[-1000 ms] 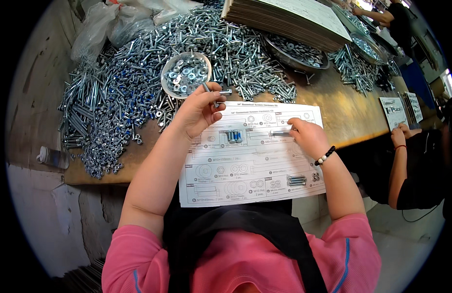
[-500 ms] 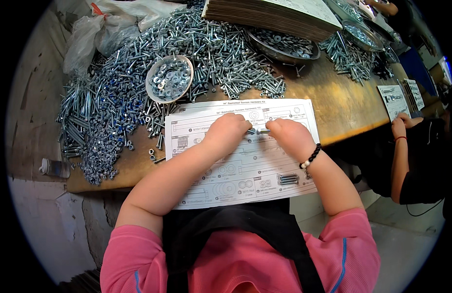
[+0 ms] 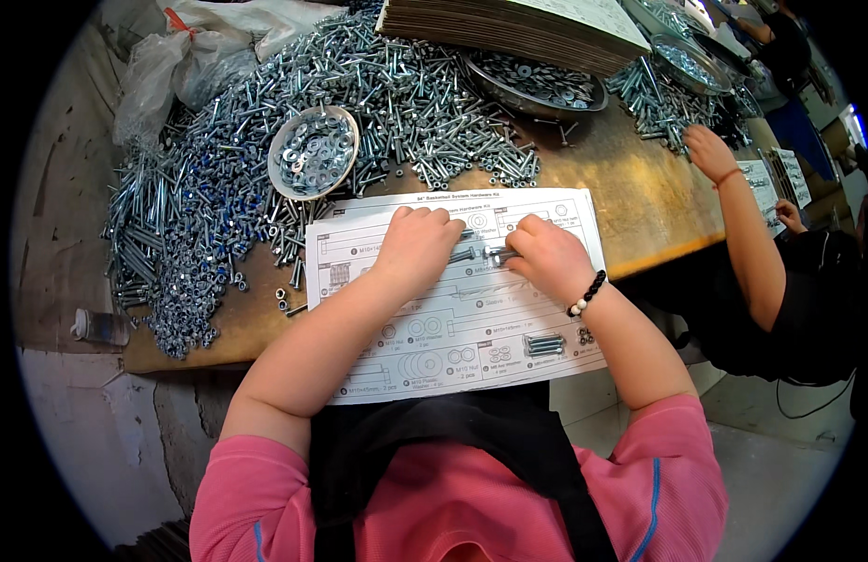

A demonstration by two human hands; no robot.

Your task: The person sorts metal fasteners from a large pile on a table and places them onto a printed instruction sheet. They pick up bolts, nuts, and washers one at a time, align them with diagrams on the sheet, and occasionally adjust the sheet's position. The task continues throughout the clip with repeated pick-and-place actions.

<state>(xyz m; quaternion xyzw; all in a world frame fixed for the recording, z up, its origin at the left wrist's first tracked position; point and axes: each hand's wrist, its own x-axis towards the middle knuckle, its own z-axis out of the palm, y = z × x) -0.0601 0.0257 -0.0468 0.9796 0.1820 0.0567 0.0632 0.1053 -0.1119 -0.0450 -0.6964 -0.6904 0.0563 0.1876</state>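
Over the upper half of a printed paper sheet (image 3: 452, 314), two bare hands, knuckles up. Left hand (image 3: 417, 251): fingers curled close together, tips hidden; a cylindrical steel bolt (image 3: 464, 255) shows at their edge, cannot tell whether gripped. Right hand (image 3: 551, 258): fingers bent, gap narrow, tips at a small group of short, shiny bolts (image 3: 497, 253) over the sheet; held or merely touched, unclear. Sheet matte white, near edge overhanging the counter (image 3: 640, 211), whose surface is yellow-brown and scuffed. Lower right on sheet: long bolts (image 3: 544, 345), smooth and parallel. Beyond the sheet: tangled heap of glossy metal bolts (image 3: 406, 103), blue patches toward its left; small nuts (image 3: 183, 318) massed at its near left end. Round, pale-rimmed bowl (image 3: 293, 194) contains flat ring washers (image 3: 314, 150).
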